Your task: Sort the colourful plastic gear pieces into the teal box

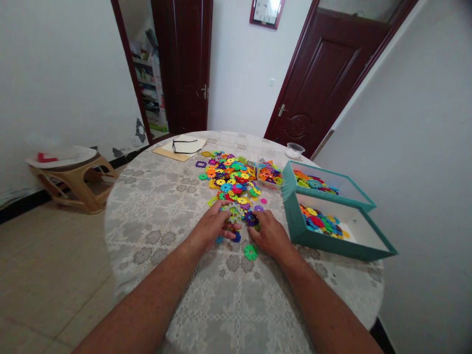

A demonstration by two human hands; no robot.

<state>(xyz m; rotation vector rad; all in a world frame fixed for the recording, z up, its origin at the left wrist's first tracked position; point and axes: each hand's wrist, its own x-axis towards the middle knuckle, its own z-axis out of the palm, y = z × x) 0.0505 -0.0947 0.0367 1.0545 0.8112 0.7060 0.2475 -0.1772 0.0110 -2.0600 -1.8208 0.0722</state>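
My left hand [214,227] is at the near edge of a heap of colourful plastic building discs [230,177]. Its thumb and fingers are closed around a grey house-shaped plastic piece [233,212]. Just to the right, my right hand [270,231] pinches a dark purple notched disc [251,219]. A blue disc [236,237] lies on the cloth below my left fingers. Nearer to me is a green notched disc [250,252], lying flat. My fingers partly hide several small pieces between the hands.
Two teal box halves [341,246] with discs in them stand on the right. A clear tub [271,184] of pieces adjoins the heap. A small clear bowl [295,149] sits at the back. Glasses [186,150] rest on paper at the far left of the round table [147,216].
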